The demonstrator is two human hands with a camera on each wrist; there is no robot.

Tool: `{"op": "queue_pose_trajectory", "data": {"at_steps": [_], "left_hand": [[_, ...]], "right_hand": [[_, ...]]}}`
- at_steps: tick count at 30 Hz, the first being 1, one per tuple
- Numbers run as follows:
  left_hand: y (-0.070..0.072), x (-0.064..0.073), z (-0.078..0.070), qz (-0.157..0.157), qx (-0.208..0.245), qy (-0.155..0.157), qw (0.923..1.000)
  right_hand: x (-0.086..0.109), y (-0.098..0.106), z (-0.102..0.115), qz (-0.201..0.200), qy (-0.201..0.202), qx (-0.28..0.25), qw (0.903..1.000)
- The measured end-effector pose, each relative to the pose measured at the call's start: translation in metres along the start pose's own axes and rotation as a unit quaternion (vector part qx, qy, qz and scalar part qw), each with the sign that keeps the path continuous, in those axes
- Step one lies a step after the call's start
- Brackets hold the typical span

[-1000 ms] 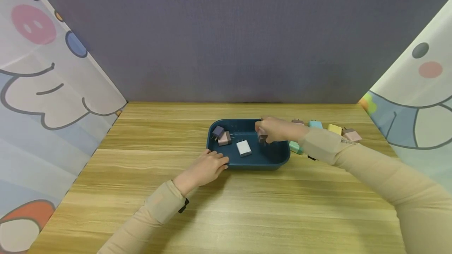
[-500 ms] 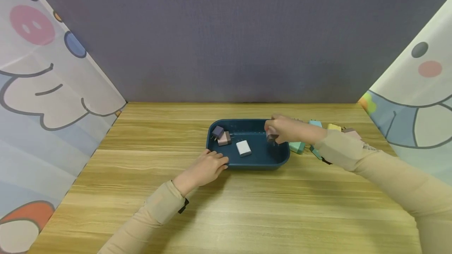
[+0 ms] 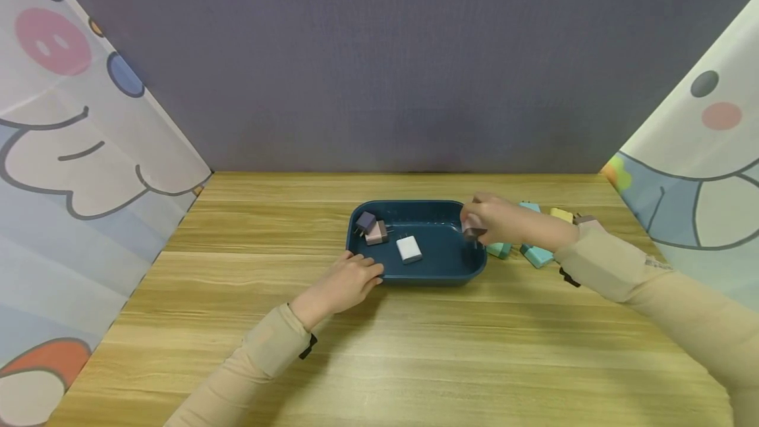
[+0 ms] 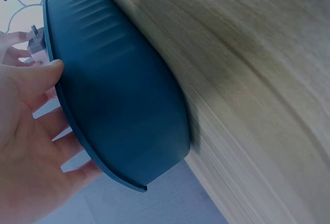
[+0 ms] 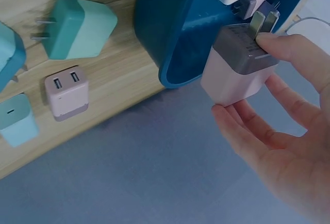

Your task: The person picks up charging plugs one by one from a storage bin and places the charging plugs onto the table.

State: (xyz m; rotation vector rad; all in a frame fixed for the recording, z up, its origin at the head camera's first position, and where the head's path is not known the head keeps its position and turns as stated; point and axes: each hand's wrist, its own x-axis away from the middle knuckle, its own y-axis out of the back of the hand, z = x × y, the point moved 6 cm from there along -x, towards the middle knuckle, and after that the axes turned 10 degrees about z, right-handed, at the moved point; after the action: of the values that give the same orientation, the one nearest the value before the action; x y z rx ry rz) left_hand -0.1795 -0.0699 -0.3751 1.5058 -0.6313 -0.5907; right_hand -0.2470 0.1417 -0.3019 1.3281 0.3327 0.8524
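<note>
A dark blue rectangular bin (image 3: 423,280) stands on the wooden table. Pinched at its near left rim, the bin is held by my left hand (image 3: 350,282), the thumb outside and the other fingers over the edge in the left wrist view. My right hand (image 3: 504,219) holds a pink and grey USB wall charger (image 5: 237,64) above the bin's right end, thumb by the metal prongs and fingertips at the opposite end. Inside the bin lie a white charger (image 3: 409,250), a pink and brown charger (image 3: 376,234) and a dark purple charger (image 3: 365,222).
Right of the bin several chargers lie on the table: a green one (image 5: 80,28), a small pink one (image 5: 67,92), light blue ones (image 3: 538,256) and a yellow one (image 3: 561,215). A grey panel (image 3: 403,64) rises behind the table (image 3: 267,229).
My right hand has moved to the right with the pink and grey charger, from over the bin's inside to its right end. My left hand and the bin have stayed put.
</note>
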Motion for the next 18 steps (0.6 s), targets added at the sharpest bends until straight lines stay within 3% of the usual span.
{"op": "queue_pose_trajectory", "data": {"at_steps": [11,18], "left_hand": [[0.000,0.001,0.000,0.000,0.003,0.002,1.0000],[0.000,0.000,0.000,0.000,0.003,0.001,1.0000]], "right_hand": [[0.023,0.001,-0.004,-0.056,0.037,0.024,0.9974],[0.034,-0.004,-0.010,-0.069,0.041,0.030,0.9963]]}}
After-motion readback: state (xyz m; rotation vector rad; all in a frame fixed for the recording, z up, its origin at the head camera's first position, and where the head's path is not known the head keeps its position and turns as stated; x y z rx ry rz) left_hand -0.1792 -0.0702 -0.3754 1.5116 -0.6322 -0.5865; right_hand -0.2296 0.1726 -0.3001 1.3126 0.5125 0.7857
